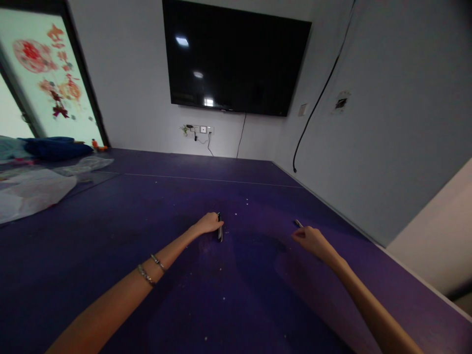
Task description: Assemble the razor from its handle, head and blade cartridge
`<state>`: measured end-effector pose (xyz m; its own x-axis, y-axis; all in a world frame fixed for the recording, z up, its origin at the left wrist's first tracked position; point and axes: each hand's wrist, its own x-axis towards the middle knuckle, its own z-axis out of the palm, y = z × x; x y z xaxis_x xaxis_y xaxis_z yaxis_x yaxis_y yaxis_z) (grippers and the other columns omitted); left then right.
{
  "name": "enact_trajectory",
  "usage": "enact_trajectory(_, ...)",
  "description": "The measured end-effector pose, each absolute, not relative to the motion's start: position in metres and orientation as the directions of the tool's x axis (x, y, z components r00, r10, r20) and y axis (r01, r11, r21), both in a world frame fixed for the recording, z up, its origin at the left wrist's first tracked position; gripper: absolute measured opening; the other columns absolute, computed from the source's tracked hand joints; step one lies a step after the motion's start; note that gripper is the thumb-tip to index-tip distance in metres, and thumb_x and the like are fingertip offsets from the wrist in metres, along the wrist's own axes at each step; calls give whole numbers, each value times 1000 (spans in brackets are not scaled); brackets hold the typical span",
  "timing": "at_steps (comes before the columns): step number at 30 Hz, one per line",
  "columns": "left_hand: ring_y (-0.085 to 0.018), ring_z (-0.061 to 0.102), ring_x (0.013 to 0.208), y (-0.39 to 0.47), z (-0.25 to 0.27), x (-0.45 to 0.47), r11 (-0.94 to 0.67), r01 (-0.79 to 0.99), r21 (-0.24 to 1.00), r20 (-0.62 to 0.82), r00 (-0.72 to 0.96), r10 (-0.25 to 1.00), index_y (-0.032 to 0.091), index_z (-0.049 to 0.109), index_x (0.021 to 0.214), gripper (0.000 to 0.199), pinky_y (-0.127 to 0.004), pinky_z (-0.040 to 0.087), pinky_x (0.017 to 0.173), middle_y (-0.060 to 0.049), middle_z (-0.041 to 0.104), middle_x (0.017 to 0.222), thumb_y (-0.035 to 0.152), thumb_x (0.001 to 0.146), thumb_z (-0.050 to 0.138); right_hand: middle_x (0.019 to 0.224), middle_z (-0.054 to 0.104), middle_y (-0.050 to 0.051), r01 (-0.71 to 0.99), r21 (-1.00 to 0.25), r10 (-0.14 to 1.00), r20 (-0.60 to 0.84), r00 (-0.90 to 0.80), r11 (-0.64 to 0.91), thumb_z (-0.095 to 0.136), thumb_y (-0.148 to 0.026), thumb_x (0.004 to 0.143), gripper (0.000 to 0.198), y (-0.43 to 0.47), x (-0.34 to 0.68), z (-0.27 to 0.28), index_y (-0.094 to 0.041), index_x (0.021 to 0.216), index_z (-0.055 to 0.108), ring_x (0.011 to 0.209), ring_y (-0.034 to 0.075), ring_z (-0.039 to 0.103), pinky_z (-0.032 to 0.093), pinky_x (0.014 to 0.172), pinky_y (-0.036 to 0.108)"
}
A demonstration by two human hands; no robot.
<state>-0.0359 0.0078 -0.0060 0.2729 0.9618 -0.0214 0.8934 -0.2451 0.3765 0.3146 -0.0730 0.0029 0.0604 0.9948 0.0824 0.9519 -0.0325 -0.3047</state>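
My left hand, with two bracelets on the wrist, is closed around a slim black object with a pale edge. It points away from me, low over the purple surface, and I cannot make out its kind. Farther right, my right hand is closed with its fingertips together. A short dark-and-silver piece shows just past its fingers; whether they grip it or it lies behind them, I cannot tell. Several tiny white bits are scattered between and around the hands.
Clear plastic sheeting and dark blue cloth lie at the left. Ahead, a large television hangs above wall sockets. A black cable dangles along the right wall. A glass door with red decorations stands far left.
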Motion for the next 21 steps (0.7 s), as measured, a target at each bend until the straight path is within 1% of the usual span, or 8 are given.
enact_trajectory(3,-15,58,59,-4,-7,-39,-248,891,381,1,268,964,15,64,60,37,-22,37,55,-7,63,63,42,78,47,74,69,11,959,-246,984,70,166,-144,50,-32,75,26,-74,343,4,-17,77,71,74,24,65,39,58,25)
enact_trajectory(6,-17,60,65,-17,-9,-41,-230,895,381,16,242,970,17,65,66,37,-24,38,58,-7,64,70,46,78,46,73,68,13,958,-174,971,32,236,-227,50,-36,74,27,-76,366,0,-18,75,69,71,25,65,38,55,26)
enact_trajectory(8,-18,60,68,-25,-11,-42,-220,900,376,8,234,972,19,66,70,36,-24,39,60,-6,65,74,47,79,46,74,67,13,955,-136,965,-2,264,-262,48,-40,75,30,-77,376,-6,-18,73,68,70,25,65,38,54,27)
enact_trajectory(11,-18,61,71,-33,-14,-42,-220,903,369,0,236,972,19,66,71,36,-24,39,62,-6,66,77,48,79,45,76,66,14,952,-118,959,-39,281,-284,44,-48,77,39,-75,384,-17,-17,73,66,67,25,64,38,53,28)
enact_trajectory(13,-19,62,74,-36,-15,-41,-217,907,362,7,230,973,19,65,72,37,-25,40,63,-7,67,79,49,80,44,73,66,14,956,-130,965,-61,255,-261,42,-48,79,40,-71,387,-24,-16,71,65,66,24,64,37,53,27)
enact_trajectory(17,-21,63,76,-40,-15,-36,-193,925,328,11,201,980,20,66,72,41,-28,42,65,-8,67,80,53,79,43,69,65,10,977,-168,990,-73,119,-130,43,-34,82,31,-65,390,-32,-16,64,61,66,20,62,35,54,25)
enact_trajectory(19,-22,63,75,-42,-15,-34,-181,936,302,15,185,983,19,66,72,42,-29,43,66,-8,67,79,55,79,43,69,65,9,984,-163,996,-55,66,-74,44,-30,82,28,-65,388,-32,-16,65,61,66,20,62,34,54,24)
enact_trajectory(21,-24,63,76,-43,-15,-31,-174,943,283,26,174,984,19,66,72,43,-31,44,66,-9,67,79,55,79,42,70,65,9,988,-145,998,-34,48,-53,45,-30,81,26,-66,380,-29,-16,68,62,65,19,61,33,53,24)
